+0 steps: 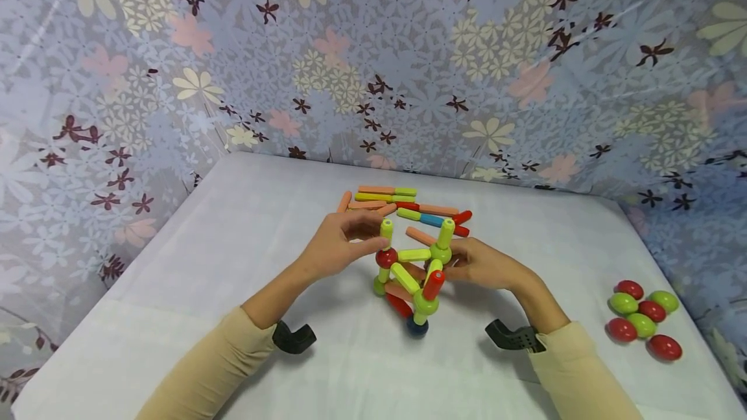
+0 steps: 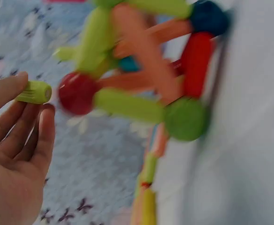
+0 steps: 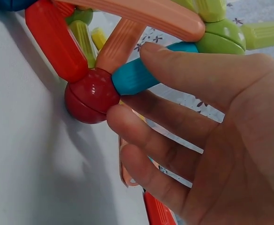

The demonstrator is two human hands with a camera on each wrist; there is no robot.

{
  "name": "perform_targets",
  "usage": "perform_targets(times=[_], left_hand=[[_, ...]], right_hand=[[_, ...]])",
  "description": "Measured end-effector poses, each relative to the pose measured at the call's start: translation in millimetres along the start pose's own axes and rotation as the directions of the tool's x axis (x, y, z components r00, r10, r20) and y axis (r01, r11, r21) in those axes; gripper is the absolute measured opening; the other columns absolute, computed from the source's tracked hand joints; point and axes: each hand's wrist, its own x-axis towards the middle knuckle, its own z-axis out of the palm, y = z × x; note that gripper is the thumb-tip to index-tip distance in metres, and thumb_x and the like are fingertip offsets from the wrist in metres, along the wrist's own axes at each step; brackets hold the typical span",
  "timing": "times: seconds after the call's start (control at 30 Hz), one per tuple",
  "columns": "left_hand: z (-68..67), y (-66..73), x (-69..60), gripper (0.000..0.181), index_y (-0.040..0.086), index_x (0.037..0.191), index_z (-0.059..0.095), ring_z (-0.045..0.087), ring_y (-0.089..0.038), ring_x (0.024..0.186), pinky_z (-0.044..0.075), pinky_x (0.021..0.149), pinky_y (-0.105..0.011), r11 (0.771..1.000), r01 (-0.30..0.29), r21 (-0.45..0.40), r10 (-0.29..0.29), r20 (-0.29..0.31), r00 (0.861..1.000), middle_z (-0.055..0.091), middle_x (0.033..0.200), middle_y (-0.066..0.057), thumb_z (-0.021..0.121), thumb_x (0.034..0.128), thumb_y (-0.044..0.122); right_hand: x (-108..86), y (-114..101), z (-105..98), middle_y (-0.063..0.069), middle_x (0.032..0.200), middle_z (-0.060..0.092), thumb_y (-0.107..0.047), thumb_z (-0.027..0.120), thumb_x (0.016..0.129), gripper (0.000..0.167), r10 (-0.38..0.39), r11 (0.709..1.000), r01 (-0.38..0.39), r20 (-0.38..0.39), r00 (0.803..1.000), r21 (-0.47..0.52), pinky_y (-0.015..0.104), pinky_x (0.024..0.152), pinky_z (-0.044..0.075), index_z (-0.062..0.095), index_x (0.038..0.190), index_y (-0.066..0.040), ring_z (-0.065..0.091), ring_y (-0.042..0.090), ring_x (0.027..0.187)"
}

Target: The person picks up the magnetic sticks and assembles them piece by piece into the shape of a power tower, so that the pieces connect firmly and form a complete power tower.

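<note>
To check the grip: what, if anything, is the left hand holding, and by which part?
The left hand pinches a green stick by its sides, leaving one end bare.

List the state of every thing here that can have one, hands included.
Left hand: pinching a green rod
Green rod: held, slightly apart from the red ball in the left wrist view
Right hand: gripping the structure's blue rod
Structure: assembled, standing on the table
Red upright rod: joined below, top free
Loose rods: lying behind the structure
Loose balls: grouped, unattached
</note>
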Motion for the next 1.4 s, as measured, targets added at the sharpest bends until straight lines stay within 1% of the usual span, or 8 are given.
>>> perform_targets(times=[0.17, 0.37, 0.57, 0.77, 0.87, 1.1, 1.23, 1.4], left_hand=[[12.4, 10.9, -4.5, 0.021, -0.003, 0.107, 0.067, 0.067, -0.026, 0.089, 0.052, 0.085, -0.04, 1.0, 0.008, -0.009, -0.008, -0.014, 1.0, 0.069, 0.096, -0.011, 0.069, 0.0871, 0.0], [9.8, 3.3, -4.8, 0.021, -0.005, 0.108, 0.064, 0.066, -0.025, 0.093, 0.051, 0.088, -0.039, 0.998, 0.012, -0.066, -0.012, -0.008, 1.0, 0.068, 0.099, -0.013, 0.067, 0.0871, -0.004], [7.6, 2.1, -5.7, 0.024, -0.008, 0.111, 0.06, 0.064, -0.031, 0.096, 0.049, 0.09, -0.044, 0.993, 0.013, -0.118, -0.012, 0.009, 1.0, 0.064, 0.108, -0.018, 0.065, 0.0868, -0.007], [7.6, -1.9, -7.8, 0.035, -0.007, 0.116, 0.06, 0.062, -0.029, 0.097, 0.05, 0.087, -0.047, 0.997, 0.054, -0.057, -0.049, 0.078, 0.996, 0.065, 0.104, -0.017, 0.071, 0.0836, -0.003], [7.4, -15.0, -8.1, 0.035, -0.006, 0.117, 0.061, 0.062, -0.028, 0.097, 0.051, 0.085, -0.044, 0.995, 0.08, -0.054, -0.074, 0.108, 0.991, 0.066, 0.103, -0.014, 0.071, 0.0839, -0.001], [6.3, -43.8, -5.9, 0.036, 0.001, 0.118, 0.063, 0.063, -0.026, 0.099, 0.052, 0.086, -0.04, 0.985, 0.144, -0.095, -0.125, 0.184, 0.975, 0.064, 0.109, -0.009, 0.073, 0.084, 0.006], [6.3, -51.1, -5.2, 0.035, 0.004, 0.117, 0.063, 0.061, -0.023, 0.1, 0.052, 0.084, -0.041, 0.979, 0.159, -0.131, -0.131, 0.2, 0.971, 0.061, 0.11, -0.008, 0.074, 0.0842, 0.01], [10.0, -54.6, -3.3, 0.037, 0.005, 0.117, 0.062, 0.06, -0.022, 0.102, 0.052, 0.085, -0.04, 0.978, 0.164, -0.127, -0.135, 0.21, 0.968, 0.061, 0.11, -0.008, 0.074, 0.0843, 0.017]], right_hand=[[1.3, -1.3, 0.4, -0.001, 0.101, 0.066, -0.018, 0.069, 0.09, 0.031, 0.0, 1.0, 0.0, -0.01, 1.0, -0.012, 0.038, 0.072, 0.048, 0.065, 0.12, -0.018, 0.056, 0.027, 0.086], [4.6, -3.3, 1.8, -0.002, 0.112, 0.065, -0.019, 0.068, 0.09, 0.059, -0.02, 1.0, 0.02, 0.008, 1.0, -0.004, 0.038, 0.069, 0.046, 0.046, 0.142, -0.039, 0.053, 0.029, 0.08], [3.8, -4.8, 1.9, -0.001, 0.097, 0.065, -0.019, 0.069, 0.089, 0.032, 0.003, 1.0, -0.004, -0.021, 1.0, -0.018, 0.037, 0.069, 0.047, 0.065, 0.121, -0.02, 0.055, 0.026, 0.082], [3.5, -6.2, -0.5, -0.004, 0.106, 0.067, -0.033, 0.074, 0.085, 0.044, 0.002, 0.996, -0.004, -0.016, 1.0, -0.088, 0.039, 0.077, 0.05, 0.063, 0.126, -0.021, 0.062, 0.019, 0.09], [-2.5, -3.9, -6.7, -0.005, 0.1, 0.066, -0.033, 0.075, 0.084, 0.039, 0.032, 0.986, -0.037, -0.038, 0.999, -0.163, 0.035, 0.074, 0.051, 0.066, 0.118, -0.018, 0.062, 0.017, 0.087], [-43.9, 10.2, -33.8, -0.004, 0.09, 0.062, -0.021, 0.071, 0.088, 0.026, 0.101, 0.95, -0.15, -0.186, 0.977, -0.274, 0.031, 0.063, 0.048, 0.066, 0.113, -0.012, 0.057, 0.017, 0.076], [-78.2, 16.6, -53.9, 0.001, 0.086, 0.057, -0.032, 0.067, 0.091, 0.029, 0.192, 0.928, -0.261, -0.257, 0.947, -0.267, 0.031, 0.06, 0.043, 0.065, 0.112, -0.012, 0.051, 0.017, 0.074], [-130.7, 32.2, -81.7, 0.005, 0.09, 0.053, -0.038, 0.063, 0.093, 0.04, 0.316, 0.878, -0.385, -0.261, 0.912, -0.285, 0.032, 0.057, 0.04, 0.06, 0.118, -0.007, 0.049, 0.018, 0.073]])
